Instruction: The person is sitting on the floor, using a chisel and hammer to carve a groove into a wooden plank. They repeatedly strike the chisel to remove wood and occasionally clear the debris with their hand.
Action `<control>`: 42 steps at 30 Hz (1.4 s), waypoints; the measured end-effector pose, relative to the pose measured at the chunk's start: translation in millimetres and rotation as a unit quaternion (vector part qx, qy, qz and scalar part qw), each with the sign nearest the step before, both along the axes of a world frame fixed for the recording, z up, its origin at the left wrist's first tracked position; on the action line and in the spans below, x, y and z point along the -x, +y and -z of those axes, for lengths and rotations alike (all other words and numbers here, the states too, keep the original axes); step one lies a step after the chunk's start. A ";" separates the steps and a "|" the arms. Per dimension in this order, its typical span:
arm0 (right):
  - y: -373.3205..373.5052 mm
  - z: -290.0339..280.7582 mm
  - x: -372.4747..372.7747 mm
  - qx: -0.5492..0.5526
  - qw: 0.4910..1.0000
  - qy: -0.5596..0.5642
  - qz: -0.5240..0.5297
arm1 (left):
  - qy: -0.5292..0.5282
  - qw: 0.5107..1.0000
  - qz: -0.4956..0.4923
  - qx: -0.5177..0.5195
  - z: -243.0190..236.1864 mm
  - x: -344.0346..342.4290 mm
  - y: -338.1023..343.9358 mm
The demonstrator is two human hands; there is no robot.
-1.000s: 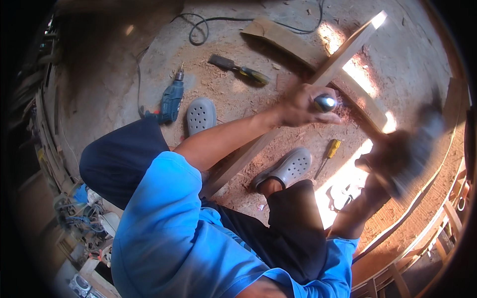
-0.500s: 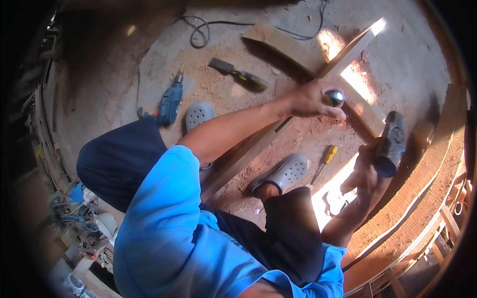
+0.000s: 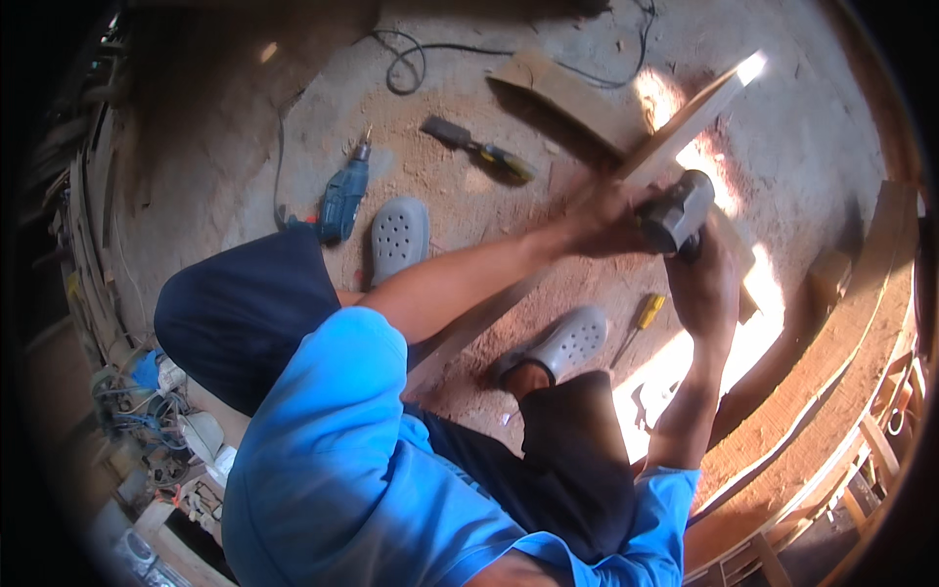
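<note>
I crouch over a long wooden plank (image 3: 685, 122) that runs diagonally across the dusty floor. My left hand (image 3: 599, 220) is closed around a metal-capped tool held upright on the plank; the tool itself is mostly hidden by the hand and by blur. My right hand (image 3: 706, 289) grips the handle of a heavy grey hammer (image 3: 677, 210). The hammer's head is right at the top of my left hand, over the tool's cap. My foot in a grey clog (image 3: 569, 342) stands beside the plank.
A second board (image 3: 562, 90) crosses behind the plank. On the floor lie a blue power drill (image 3: 342, 196), an empty grey clog (image 3: 399, 238), a chisel with a yellow-green handle (image 3: 481, 150), a yellow-handled screwdriver (image 3: 641, 321) and a black cable (image 3: 411, 61). Curved wooden rails (image 3: 831, 362) lie on the right.
The hammer was raised off to the right and has swung left and down onto the tool in my left hand. My left hand stayed on the plank.
</note>
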State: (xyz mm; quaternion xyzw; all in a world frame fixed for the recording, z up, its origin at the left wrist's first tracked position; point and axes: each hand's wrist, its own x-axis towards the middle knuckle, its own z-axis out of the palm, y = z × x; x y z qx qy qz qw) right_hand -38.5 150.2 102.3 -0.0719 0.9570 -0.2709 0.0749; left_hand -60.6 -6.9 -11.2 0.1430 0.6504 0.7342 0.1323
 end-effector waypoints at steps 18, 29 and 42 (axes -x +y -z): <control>46.6 -92.2 -26.8 0.257 0.922 0.264 0.117 | 0.038 0.999 -0.015 -0.033 -25.8 15.3 0.8; 39.2 -94.6 -34.9 0.173 0.978 0.112 -0.021 | 0.174 0.983 -0.047 0.037 -24.9 -53.5 -28.2; -13.0 -37.1 -96.3 0.118 0.899 0.031 -0.420 | 0.121 0.986 -0.006 0.115 -19.9 -151.0 -82.0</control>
